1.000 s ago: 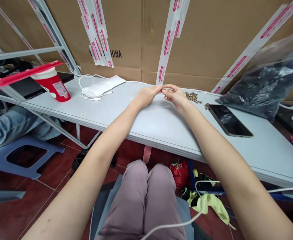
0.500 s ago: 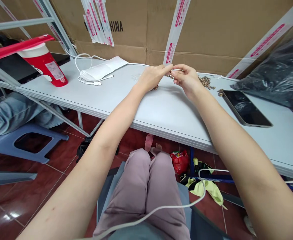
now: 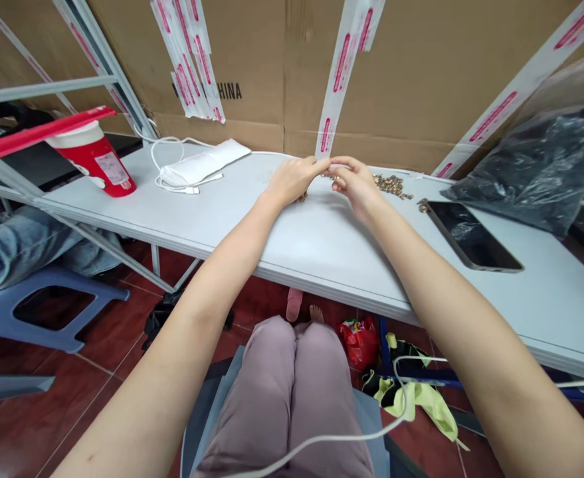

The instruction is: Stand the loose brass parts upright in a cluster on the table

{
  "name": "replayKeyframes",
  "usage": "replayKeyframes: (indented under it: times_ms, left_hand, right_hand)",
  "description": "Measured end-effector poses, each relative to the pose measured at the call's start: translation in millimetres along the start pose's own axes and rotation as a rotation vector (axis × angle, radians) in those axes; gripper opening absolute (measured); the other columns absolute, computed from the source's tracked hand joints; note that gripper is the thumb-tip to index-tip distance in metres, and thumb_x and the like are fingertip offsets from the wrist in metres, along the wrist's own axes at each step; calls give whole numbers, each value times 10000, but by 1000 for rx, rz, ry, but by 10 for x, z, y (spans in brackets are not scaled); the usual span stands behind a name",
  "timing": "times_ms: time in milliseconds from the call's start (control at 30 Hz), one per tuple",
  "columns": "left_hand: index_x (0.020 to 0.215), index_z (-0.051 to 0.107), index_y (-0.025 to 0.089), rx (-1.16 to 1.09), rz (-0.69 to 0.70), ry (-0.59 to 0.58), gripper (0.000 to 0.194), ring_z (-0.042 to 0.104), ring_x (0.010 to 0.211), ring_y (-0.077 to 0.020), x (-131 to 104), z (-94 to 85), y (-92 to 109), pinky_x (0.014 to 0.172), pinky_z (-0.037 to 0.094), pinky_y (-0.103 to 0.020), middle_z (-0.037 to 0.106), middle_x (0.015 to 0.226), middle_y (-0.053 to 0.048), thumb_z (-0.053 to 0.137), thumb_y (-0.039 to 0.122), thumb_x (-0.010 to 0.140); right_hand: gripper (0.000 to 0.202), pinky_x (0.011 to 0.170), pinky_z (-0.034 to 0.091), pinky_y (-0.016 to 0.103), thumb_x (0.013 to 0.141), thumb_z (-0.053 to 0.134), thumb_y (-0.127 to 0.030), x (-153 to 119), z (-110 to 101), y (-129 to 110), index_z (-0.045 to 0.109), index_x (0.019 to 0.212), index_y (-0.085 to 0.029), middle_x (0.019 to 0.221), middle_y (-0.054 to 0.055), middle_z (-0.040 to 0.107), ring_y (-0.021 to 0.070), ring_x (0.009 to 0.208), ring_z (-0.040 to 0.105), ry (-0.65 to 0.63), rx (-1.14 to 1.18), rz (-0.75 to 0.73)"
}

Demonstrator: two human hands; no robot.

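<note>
Bright and fairly even over the long pale-grey worktop [image 3: 331, 259], lit from above. Dimmer underneath, across the dark red tiled floor [image 3: 90, 392], with a whitish sheen in the lower left corner. Softly shadowed beneath the bare right hand [image 3: 355, 187]. Glinting on the crinkled dark plastic bag [image 3: 525, 172] and cloudily reflected in the black rectangular phone [image 3: 476, 239]. Stretched toward the edges, notably along the bare forearms [image 3: 212, 279]. Perhaps slightly soft around the small gold-coloured metal pieces [image 3: 392, 185].
</note>
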State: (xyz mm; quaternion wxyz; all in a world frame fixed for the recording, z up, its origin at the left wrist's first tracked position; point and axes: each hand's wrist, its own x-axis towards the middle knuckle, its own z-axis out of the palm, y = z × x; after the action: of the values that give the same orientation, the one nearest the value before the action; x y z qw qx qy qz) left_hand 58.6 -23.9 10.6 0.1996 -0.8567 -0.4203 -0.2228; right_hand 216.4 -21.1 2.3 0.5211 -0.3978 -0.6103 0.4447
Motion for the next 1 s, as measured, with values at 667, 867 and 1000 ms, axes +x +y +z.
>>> replayKeyframes:
  times_ms: [667, 867, 1000]
  left_hand:
    - [982, 518, 198, 74, -57, -133, 308, 577, 684, -136, 44, -179, 114, 625, 402, -225, 570, 872, -54, 245, 329, 929]
    - [950, 519, 199, -47, -94, -149, 343, 583, 698, -140, 91, -149, 135, 637, 406, -226, 604, 844, -37, 210, 347, 934]
    - [1080, 485, 235, -130, -70, -105, 305, 582, 746, -136, 76, -135, 97, 676, 407, -227, 596, 937, -25, 233, 315, 929]
  right_hand:
    - [216, 638, 467, 273, 539, 631, -209, -3, -6, -128, 497, 708, -197, 592, -31, 592, 131, 573, 599, -26, 116, -130]
    - [136, 602, 462, 264, 566, 578, -181, 20, -34, -79, 511, 684, -194, 621, -26, 583, 132, 569, 594, 39, 36, -163]
    - [192, 625, 465, 272, 528, 635, -195, 28, -74, -116, 501, 665, -188, 585, -32, 587, 137, 559, 601, 77, 127, -107]
